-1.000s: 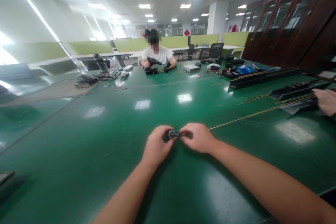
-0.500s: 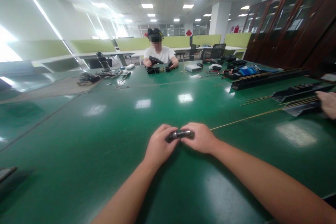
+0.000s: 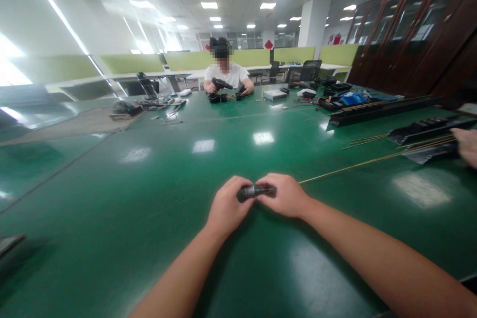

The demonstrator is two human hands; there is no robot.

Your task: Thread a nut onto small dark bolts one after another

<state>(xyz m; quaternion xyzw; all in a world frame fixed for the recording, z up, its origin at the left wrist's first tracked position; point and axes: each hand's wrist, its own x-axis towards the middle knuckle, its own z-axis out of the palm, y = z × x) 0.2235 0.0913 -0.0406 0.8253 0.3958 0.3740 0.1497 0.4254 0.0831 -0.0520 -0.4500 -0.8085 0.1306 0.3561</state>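
Note:
A short dark cylindrical part (image 3: 255, 192) with a shinier grey band lies roughly level between my two hands, just over the green table (image 3: 160, 238). The fingers of my left hand (image 3: 230, 203) are closed round its left end. My right hand (image 3: 282, 195) grips the other end with thumb and fingers, covering part of it. A thin brass-coloured rod (image 3: 346, 167) runs from behind my right hand toward the right; whether it touches the hand or the part is hidden.
Dark metal channels (image 3: 380, 112) with thin rods lie at the right, where another person's hand (image 3: 465, 146) rests. Across the table a person in a white shirt (image 3: 233, 75) holds a power drill (image 3: 220, 83). Tools and a blue item (image 3: 353, 99) lie farther back.
My hands have stayed almost in place. The cylindrical part looks slightly turned, with its grey band less bright toward the right end.

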